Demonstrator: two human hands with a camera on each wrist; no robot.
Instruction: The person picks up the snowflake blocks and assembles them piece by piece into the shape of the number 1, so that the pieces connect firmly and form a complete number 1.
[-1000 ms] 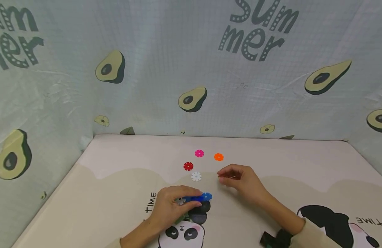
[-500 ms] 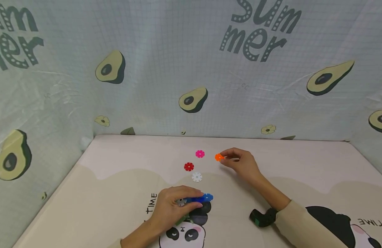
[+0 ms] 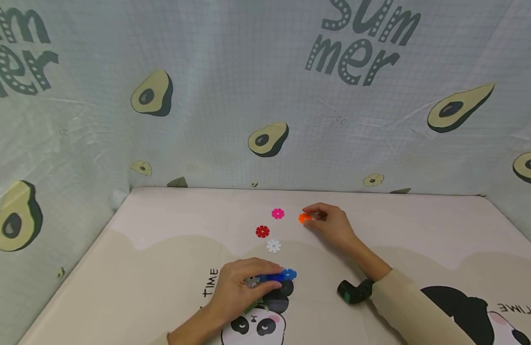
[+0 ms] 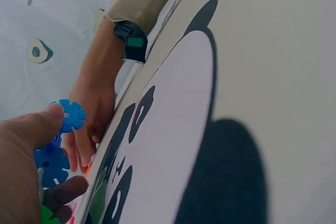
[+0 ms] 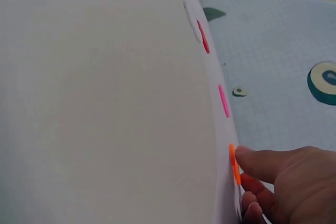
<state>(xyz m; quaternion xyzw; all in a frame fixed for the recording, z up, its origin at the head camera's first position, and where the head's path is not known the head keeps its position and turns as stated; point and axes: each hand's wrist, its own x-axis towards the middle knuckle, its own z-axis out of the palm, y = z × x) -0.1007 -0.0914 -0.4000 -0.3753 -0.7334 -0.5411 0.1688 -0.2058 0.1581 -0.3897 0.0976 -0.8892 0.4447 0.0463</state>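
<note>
My left hand (image 3: 244,282) grips several joined notched plastic discs. Blue discs (image 3: 288,274) stick out past the fingertips, a pale disc (image 3: 251,281) shows between thumb and forefinger, and a green disc (image 4: 48,215) shows low in the left wrist view. Farther back, my right hand (image 3: 332,225) pinches the edge of an orange disc (image 3: 304,218) on the tabletop; the right wrist view has its thumb against that orange disc (image 5: 234,163). To its left lie a pink disc (image 3: 278,213), a red disc (image 3: 262,232) and a white disc (image 3: 273,246).
A panda print (image 3: 253,328) decorates the pale tabletop (image 3: 132,287) near the left hand. Behind the table hangs a grey sheet (image 3: 213,96) with avocado prints. A black wrist camera (image 3: 353,291) sits on the right wrist.
My right hand has moved back and slightly left from beside the white disc to the orange disc, and its fingers have closed at that disc's edge. My left hand has stayed in place.
</note>
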